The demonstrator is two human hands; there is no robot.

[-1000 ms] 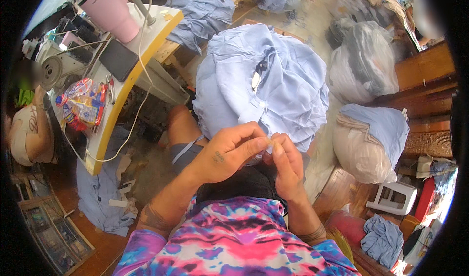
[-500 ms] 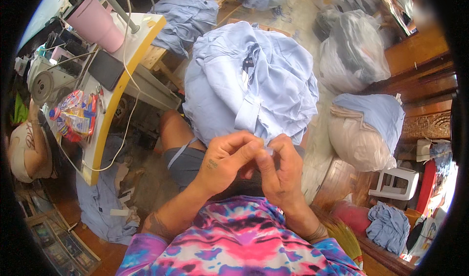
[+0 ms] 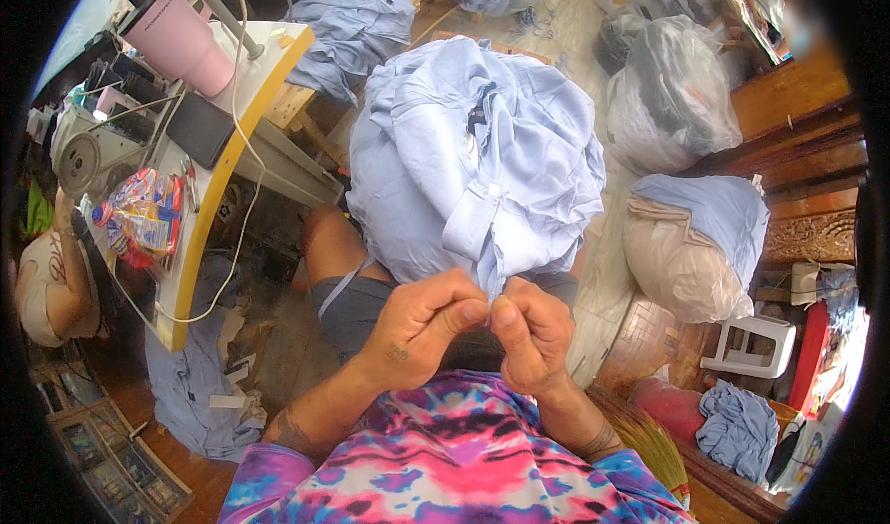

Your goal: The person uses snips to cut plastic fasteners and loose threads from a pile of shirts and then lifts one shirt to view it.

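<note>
A large bundle of light blue shirt fabric [image 3: 538, 153] rests in front of me, above my lap. At its near edge, a narrow end of the cloth runs down between my hands. My left hand [image 3: 422, 325] is closed, thumb against curled fingers, pinching that end. Close beside it, my right hand [image 3: 536, 334] pinches the same piece of fabric. The two thumb tips nearly meet. A white label shows in a fold near the collar-like band of the garment. Exactly what part of the cloth lies under my fingertips is hidden.
To the left stands a yellow-edged table [image 3: 209, 223] with a pink tumbler [image 3: 181, 42], a phone [image 3: 199, 132] and a colourful packet [image 3: 144, 216]. Filled plastic bags [image 3: 672, 93] and a white stool [image 3: 753, 346] are on the right. Another person [image 3: 60, 288] sits at far left.
Both hands have moved slightly down, toward my body, and the cloth end between them now shows more. The fingers are still pinched; the bundle has barely shifted.
</note>
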